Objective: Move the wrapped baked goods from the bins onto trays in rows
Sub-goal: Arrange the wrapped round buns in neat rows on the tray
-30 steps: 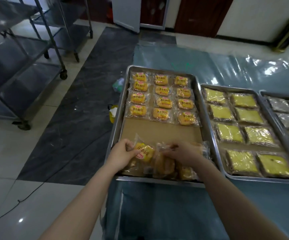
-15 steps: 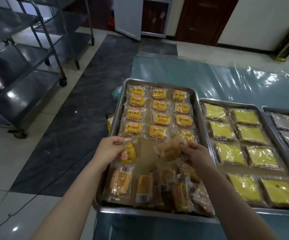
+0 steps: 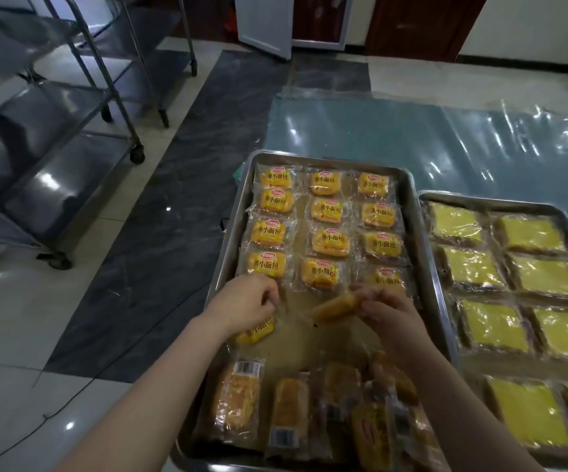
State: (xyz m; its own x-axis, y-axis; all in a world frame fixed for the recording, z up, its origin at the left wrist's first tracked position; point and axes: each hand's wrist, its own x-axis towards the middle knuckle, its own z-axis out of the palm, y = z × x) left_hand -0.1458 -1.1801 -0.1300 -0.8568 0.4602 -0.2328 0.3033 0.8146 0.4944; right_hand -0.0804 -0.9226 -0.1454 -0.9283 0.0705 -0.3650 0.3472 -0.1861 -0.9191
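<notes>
Left hand [image 3: 248, 301] grips a labelled pack [image 3: 257, 330], right hand [image 3: 388, 311] pinches a bun [image 3: 337, 306] lying crosswise, mid-frame over the tray [image 3: 313, 345]. Bare row gap sits right beneath; left one's closer to landing, I think.

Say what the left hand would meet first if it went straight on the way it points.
Most likely the nearest laid-out packet in the left column, just beyond the knuckles of the left hand. Its height above the tray is unclear.
</notes>
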